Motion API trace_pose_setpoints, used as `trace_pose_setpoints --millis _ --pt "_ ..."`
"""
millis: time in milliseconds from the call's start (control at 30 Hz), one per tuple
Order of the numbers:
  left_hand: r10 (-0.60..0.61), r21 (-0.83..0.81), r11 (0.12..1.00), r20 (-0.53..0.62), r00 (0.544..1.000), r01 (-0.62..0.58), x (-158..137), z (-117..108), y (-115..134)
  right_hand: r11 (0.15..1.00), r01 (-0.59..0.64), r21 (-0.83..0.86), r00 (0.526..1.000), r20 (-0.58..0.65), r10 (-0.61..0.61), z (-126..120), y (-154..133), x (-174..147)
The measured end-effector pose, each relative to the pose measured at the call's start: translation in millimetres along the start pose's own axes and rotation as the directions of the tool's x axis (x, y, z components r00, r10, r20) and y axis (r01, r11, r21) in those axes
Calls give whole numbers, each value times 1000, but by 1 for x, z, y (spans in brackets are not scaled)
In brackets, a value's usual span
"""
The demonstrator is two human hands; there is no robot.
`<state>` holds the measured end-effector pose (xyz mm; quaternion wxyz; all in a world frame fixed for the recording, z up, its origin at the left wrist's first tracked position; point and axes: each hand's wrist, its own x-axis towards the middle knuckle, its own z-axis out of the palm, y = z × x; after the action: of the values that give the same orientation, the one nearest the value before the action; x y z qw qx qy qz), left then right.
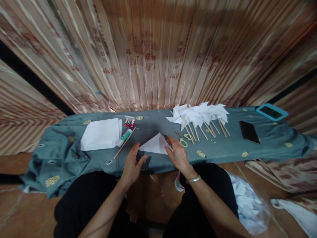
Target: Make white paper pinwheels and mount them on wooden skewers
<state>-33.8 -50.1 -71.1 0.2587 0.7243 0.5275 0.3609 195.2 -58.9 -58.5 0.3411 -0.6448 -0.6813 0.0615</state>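
Observation:
A white sheet of paper folded into a triangle (155, 144) lies on the cloth-covered bench in front of me, its peak pointing away. My left hand (132, 163) is at its left corner, thumb and fingers apart, fingertips close to the paper. At the right corner, my right hand (177, 152) has its thumb on the paper and its other fingers spread beyond the slanted edge. Green-handled scissors (183, 141) lie just past my right hand. Left of the triangle are a thin wooden stick (125, 142) and a glue stick (124, 138).
A stack of white paper (100, 135) and a small red box (129, 121) lie to the left. Several paper pinwheels (198, 114) on sticks lie at back right. Farther right are a black phone (249, 132) and a blue-framed device (271, 112). A plastic bag (250, 205) stands below.

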Motion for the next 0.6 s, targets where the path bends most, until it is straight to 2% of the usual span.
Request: trace_pose_setpoints --millis 267,467,600 --pt "-13 20 1000 20 1000 12 0 3 2 998 -29 -54 999 15 30 5 -2 0" --pt "-12 22 1000 27 1000 12 0 5 3 999 30 15 999 27 -31 0 -6 -2" --pt "-11 16 1000 12 1000 11 -2 9 -1 998 9 56 999 30 -11 -2 -10 -1"
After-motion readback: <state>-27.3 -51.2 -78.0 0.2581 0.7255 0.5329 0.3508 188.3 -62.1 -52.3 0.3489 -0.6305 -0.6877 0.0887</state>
